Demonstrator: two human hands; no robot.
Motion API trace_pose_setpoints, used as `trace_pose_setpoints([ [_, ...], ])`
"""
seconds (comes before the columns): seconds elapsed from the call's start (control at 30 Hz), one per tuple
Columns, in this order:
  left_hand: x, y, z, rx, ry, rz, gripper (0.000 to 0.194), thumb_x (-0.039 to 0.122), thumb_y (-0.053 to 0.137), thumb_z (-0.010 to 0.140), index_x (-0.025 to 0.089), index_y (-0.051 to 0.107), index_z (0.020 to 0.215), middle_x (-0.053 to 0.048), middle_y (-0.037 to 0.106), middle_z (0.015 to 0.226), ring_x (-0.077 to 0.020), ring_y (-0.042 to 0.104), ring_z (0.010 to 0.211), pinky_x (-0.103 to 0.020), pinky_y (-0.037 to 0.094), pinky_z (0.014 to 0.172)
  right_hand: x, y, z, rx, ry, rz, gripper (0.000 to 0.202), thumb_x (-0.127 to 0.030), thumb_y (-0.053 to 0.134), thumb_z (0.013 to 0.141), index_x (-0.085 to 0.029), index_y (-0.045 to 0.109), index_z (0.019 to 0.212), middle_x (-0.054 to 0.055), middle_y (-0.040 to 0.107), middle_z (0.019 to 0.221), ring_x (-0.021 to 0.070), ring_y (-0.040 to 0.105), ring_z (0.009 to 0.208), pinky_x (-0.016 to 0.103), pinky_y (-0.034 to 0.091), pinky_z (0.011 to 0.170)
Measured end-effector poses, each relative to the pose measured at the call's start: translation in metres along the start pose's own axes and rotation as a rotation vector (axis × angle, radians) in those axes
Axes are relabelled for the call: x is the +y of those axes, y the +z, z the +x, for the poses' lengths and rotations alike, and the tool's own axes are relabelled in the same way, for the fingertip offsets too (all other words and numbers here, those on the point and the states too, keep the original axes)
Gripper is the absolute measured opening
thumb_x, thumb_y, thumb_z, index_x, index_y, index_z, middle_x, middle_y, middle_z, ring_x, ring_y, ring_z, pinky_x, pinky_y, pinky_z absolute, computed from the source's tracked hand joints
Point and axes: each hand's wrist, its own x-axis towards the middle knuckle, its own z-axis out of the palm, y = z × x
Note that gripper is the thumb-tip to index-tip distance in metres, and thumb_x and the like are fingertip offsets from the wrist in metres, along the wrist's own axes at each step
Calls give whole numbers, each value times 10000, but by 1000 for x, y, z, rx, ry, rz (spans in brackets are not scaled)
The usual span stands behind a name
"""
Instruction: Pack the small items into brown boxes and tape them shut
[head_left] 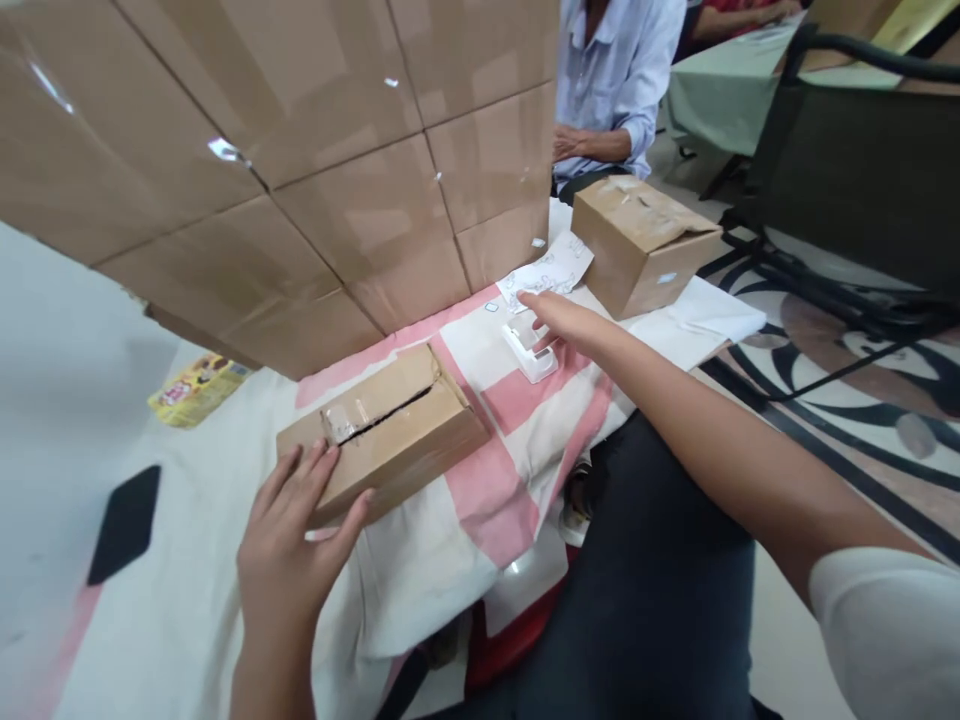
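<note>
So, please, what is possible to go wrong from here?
The left hand rests on the low cardboard box, which seems near the edge of the cloth-covered table; a push might tip it off. The right hand is at the small white plastic piece and could knock it or the paper with drawings beside it.

No text, brand or number is legible. Reference: flat carton (390, 430). Yellow packet (199, 390), left of the carton: red-and-white printed marking, unreadable. Paper sheet (553, 272), beyond and right of the carton: dark line markings, undecipherable. Taller box (637, 240), farther right: pale side label (666, 278), unreadable.
</note>
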Motion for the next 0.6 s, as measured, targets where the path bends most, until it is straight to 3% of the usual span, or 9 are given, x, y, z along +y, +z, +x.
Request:
trace_pose_setpoints([
  [0.1, 11, -3, -9, 156, 123, 134, 723, 222, 794, 776, 326, 546, 1447, -96, 690, 1349, -368, 604, 1304, -602, 509, 1082, 6, 5, 8, 2, -44, 5, 460, -607, 569, 905, -180, 535, 1073, 103, 627, 981, 202, 640, 634, 322, 514, 553],
  [0.17, 29, -1, -14, 327, 245, 166, 675, 157, 803, 722, 339, 616, 1345, -78, 767, 1138, -337, 710, 1057, -581, 563, 978, 9, 7, 10, 16, -82, 23, 415, -573, 579, 903, -178, 544, 1026, 104, 637, 954, 202, 622, 643, 331, 522, 566],
  [0.2, 43, 3, -14, 352, 308, 121, 630, 146, 794, 711, 367, 636, 1279, -42, 776, 1020, -302, 722, 918, -553, 588, 911, 9, 7, 10, 24, -98, 34, 392, -556, 577, 905, -179, 545, 1009, 109, 640, 965, 204, 618, 650, 338, 524, 572],
  [0.27, 79, 19, -4, 228, 333, -55, 528, 175, 758, 738, 426, 631, 1185, 1, 756, 947, -278, 706, 863, -538, 589, 878, 10, 4, 7, 32, -118, 41, 353, -530, 554, 915, -185, 537, 988, 114, 642, 995, 209, 616, 653, 348, 519, 575],
  [0.33, 120, 48, 21, 78, 321, -275, 469, 233, 719, 805, 447, 591, 1202, 15, 732, 1040, -263, 699, 1009, -499, 572, 944, 8, 1, 2, 55, -129, 42, 322, -512, 524, 925, -194, 526, 971, 100, 644, 981, 212, 618, 655, 343, 505, 577],
  [0.4, 156, 89, 59, -133, 61, -445, 570, 277, 702, 837, 366, 498, 1362, -63, 603, 1367, -295, 574, 1320, -501, 492, 1105, 7, -1, -3, 96, -140, 58, 293, -494, 517, 924, -203, 521, 956, 73, 650, 941, 211, 626, 677, 327, 494, 598],
  [0.43, 168, 112, 80, -226, -51, -489, 740, 313, 746, 796, 302, 411, 1456, -126, 463, 1524, -340, 457, 1438, -528, 436, 1163, 7, -2, -5, 122, -150, 70, 276, -481, 523, 919, -207, 521, 946, 64, 653, 935, 208, 631, 702, 317, 491, 615],
  [0.53, 182, 177, 131, -335, -282, -503, 1140, 305, 879, 624, 218, 230, 1556, -220, 157, 1667, -423, 172, 1569, -581, 247, 1260, 12, -4, -7, 175, -180, 97, 232, -434, 555, 895, -209, 527, 940, 55, 661, 964, 200, 638, 783, 291, 484, 648],
  [0.6, 177, 208, 147, -385, -289, -546, 1229, 280, 903, 578, 229, 178, 1569, -219, 171, 1663, -403, 190, 1569, -555, 246, 1263, 19, -6, -5, 182, -190, 93, 231, -407, 575, 876, -213, 530, 994, 41, 660, 926, 198, 635, 771, 285, 476, 639],
])
